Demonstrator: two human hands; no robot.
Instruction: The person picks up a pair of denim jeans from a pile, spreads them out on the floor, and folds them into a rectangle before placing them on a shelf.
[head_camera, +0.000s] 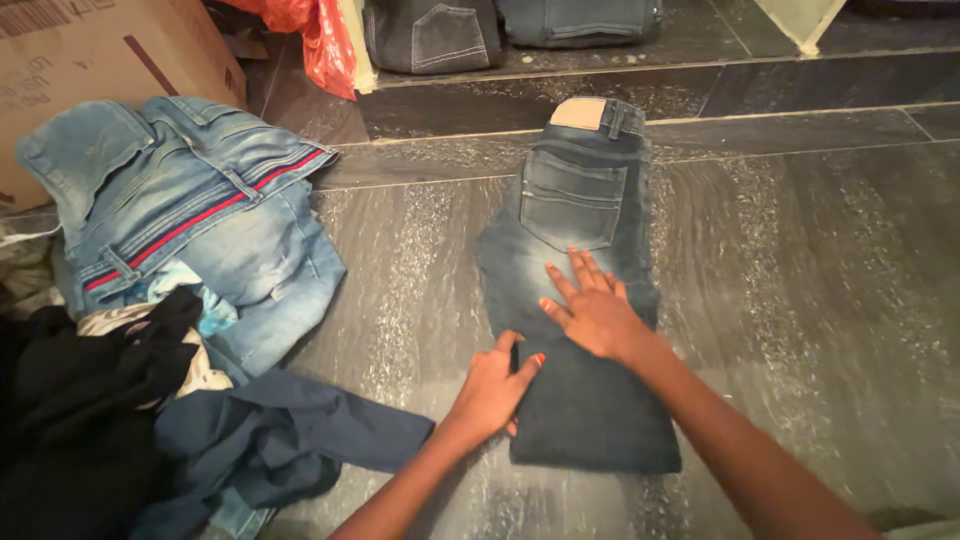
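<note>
Here, pressing flat on the dark jeans (580, 300) in the middle of the frame: right hand (595, 312) lying palm down, fingers spread wide, holding nothing. Gripping the left edge of the same jeans just below: left hand (492, 388), fingers curled narrowly on the denim. Lying folded lengthwise on the dark stone floor (820, 280), waistband toward the top of the frame, back pocket facing up. Sitting at upper left: light blue jeans (190, 210) with a red stripe, heaped beside a cardboard box (90, 50). Spreading across lower left: black cloth (70, 420) and a navy garment (290, 440). Showing along the top edge: red plastic bag (320, 35) and more folded jeans (435, 32).
</note>
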